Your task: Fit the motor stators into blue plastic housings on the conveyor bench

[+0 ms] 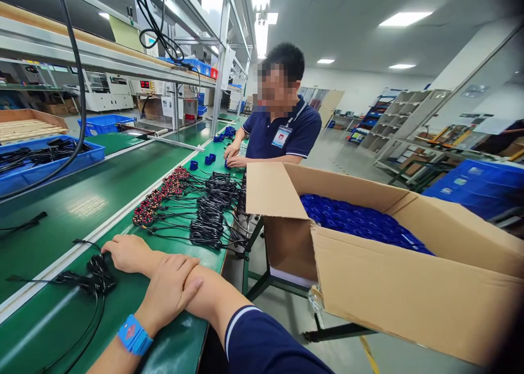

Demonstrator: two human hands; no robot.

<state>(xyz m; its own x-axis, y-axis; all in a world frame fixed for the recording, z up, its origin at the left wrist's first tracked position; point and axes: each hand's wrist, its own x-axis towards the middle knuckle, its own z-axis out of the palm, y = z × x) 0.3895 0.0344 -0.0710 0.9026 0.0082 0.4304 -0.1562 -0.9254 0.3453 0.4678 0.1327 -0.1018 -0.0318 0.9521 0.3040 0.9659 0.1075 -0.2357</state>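
My left hand (170, 292), with a blue band (135, 334) on its wrist, lies across my right forearm. Its fingers are extended over the arm and the thumb stands apart. My right hand (129, 253) rests low over the green bench, palm down, fingers bent at a thin black cable end. That cable runs to a tied black cable bundle (98, 274) just beside the fingertips. The undersides of these fingers are hidden. Beyond my hands lie rows of coiled black cables (208, 218) with red-and-black ring-shaped ends (149, 206).
Across the bench a co-worker (282, 128) handles small blue parts (210, 159). At right an open cardboard box (380, 275) holds blue pieces (352, 215). A blue tray (92, 154) of black cables stands left, beneath a hanging black cable (77, 57). A metal frame (223, 84) rises behind.
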